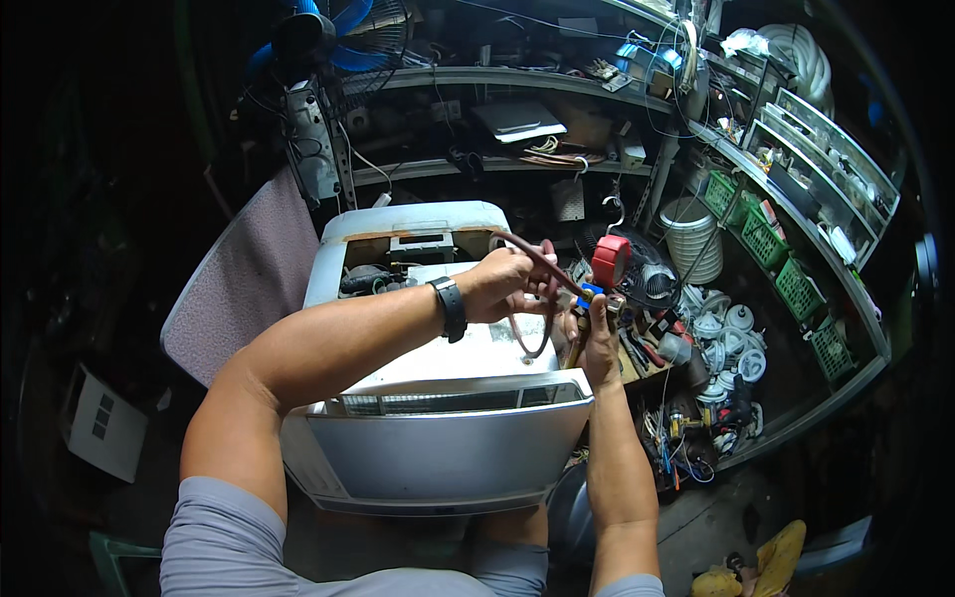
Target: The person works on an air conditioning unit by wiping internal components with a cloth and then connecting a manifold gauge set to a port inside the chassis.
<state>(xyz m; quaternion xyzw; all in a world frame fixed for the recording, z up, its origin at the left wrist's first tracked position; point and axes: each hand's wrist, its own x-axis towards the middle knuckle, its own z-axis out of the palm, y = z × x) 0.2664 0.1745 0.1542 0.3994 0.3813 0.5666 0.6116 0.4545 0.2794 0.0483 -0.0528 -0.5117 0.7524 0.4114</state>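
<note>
My left hand [505, 284], with a black watch on its wrist, pinches a thin dark red hose [537, 333] that loops down below the fingers. My right hand [599, 343] grips the lower part of a gauge fitting with a round red body [610, 259] and a blue and brass connector [587, 294]. Both hands meet above the right rear corner of a white window air-conditioner unit [448, 438], which has its top cover off at the back, showing inner parts.
A grey padded chair back [244, 284] leans at the left. A blue fan [333, 35] stands above it. Cluttered shelves hold green baskets [761, 234], white round parts [731, 343], a coiled white hose [806, 60] and tools. A white box [99, 423] sits low left.
</note>
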